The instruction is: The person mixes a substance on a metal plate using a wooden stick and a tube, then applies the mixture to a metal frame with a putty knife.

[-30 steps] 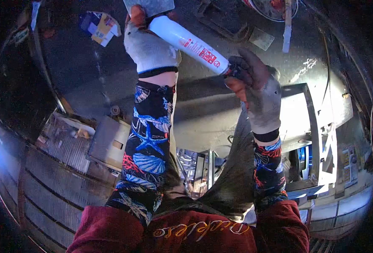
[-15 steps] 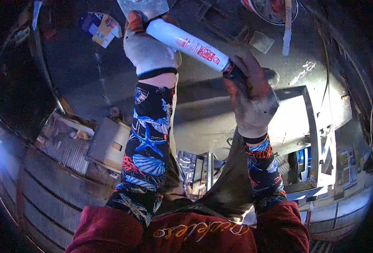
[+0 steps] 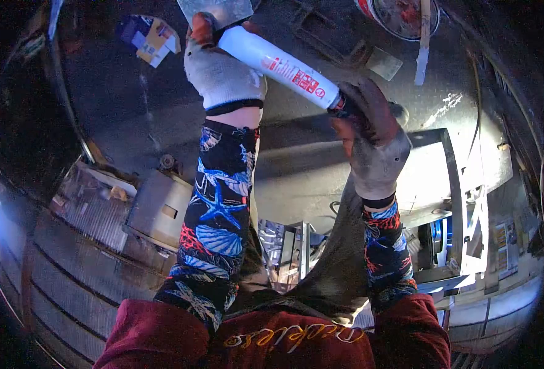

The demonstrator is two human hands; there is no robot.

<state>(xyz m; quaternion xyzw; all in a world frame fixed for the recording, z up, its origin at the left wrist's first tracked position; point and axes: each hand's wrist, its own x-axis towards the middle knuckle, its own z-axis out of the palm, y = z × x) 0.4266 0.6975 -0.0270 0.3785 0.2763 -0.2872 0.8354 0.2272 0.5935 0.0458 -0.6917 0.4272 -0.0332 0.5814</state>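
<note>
Near the top of the head view, a white tube with red printing slants down to the right between my hands. My right hand, in a dirty pale glove with dark fingertips, is wrapped around its dark lower end. My left hand, in a similar glove, grips the edge of a flat grey plate, which the top of the frame cuts off. The tube's upper end lies against the left glove and partly covers the fingers; whether they also clasp the tube is hidden.
A round tin with red residue and a flat stick across it stands at top right. A small flat square piece lies near it. Torn cardboard packaging is at upper left. A brightly lit panel sits right.
Both hands, the tube and the plate have shifted slightly right and down together. The grip on each looks the same.
</note>
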